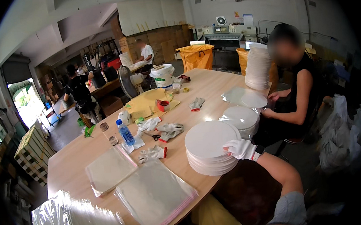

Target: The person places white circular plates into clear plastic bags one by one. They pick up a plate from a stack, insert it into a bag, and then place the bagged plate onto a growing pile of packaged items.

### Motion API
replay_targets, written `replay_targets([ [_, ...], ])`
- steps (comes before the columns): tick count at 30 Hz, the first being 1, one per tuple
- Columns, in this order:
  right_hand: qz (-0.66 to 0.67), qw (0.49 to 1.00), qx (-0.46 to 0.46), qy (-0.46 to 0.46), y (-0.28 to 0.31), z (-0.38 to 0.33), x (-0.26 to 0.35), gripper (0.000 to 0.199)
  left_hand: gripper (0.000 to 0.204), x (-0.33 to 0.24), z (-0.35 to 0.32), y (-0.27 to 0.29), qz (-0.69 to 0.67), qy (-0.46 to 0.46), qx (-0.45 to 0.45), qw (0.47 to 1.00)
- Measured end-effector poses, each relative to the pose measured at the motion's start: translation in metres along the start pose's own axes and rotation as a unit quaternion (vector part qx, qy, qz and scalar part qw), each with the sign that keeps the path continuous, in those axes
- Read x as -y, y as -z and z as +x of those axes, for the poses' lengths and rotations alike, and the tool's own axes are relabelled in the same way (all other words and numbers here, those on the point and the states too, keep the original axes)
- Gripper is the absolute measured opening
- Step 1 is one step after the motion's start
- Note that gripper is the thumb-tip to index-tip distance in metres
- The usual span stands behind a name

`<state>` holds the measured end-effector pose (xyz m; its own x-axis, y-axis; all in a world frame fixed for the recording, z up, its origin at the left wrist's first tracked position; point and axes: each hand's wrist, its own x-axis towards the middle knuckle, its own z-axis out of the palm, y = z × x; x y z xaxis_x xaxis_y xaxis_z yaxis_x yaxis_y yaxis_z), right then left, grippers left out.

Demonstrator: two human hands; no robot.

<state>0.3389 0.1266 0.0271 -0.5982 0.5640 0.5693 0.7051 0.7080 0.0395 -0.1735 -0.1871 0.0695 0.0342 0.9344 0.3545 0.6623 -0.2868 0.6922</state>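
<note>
Right hand (pixel 241 148), white-gloved, fingers pressed flat on the near-right edge of the white disc stack (pixel 211 146), steadying it; clear bags (pixel 155 195) left of stack; left hand unseen.

- The right hand (pixel 241 148) wears a white knitted work glove with a snug cuff.
- A dark wristband sits just behind the glove's cuff.
- The forearm is bare.
- A grey garment covers the knee at the lower edge.
</note>
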Motion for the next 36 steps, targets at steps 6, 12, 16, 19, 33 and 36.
replay_targets([
  [6,-0.066,0.997,-0.007,-0.031,0.033,0.001,0.018,0.008,0.029,0.001,0.118,-0.163,-0.408,0.172,0.248,0.861],
  [12,0.058,0.996,0.030,0.060,0.067,-0.016,0.134,0.008,0.049,-0.035,0.179,-0.232,-0.741,0.270,0.210,0.578],
  [16,0.177,0.982,-0.051,0.047,0.064,-0.020,0.155,0.024,0.039,-0.011,0.170,-0.228,-0.592,0.262,0.165,0.744],
  [19,0.206,0.951,-0.182,-0.144,0.016,-0.032,0.142,0.042,0.035,0.018,0.155,-0.192,-0.502,0.214,0.153,0.824],
  [33,0.483,0.827,0.059,-0.283,-0.144,0.046,0.190,0.022,0.040,0.189,0.116,-0.156,-0.442,0.130,-0.131,0.878],
  [36,0.461,0.845,0.100,-0.251,-0.149,0.038,0.170,0.022,0.042,0.183,0.113,-0.160,-0.426,0.134,-0.145,0.883],
])
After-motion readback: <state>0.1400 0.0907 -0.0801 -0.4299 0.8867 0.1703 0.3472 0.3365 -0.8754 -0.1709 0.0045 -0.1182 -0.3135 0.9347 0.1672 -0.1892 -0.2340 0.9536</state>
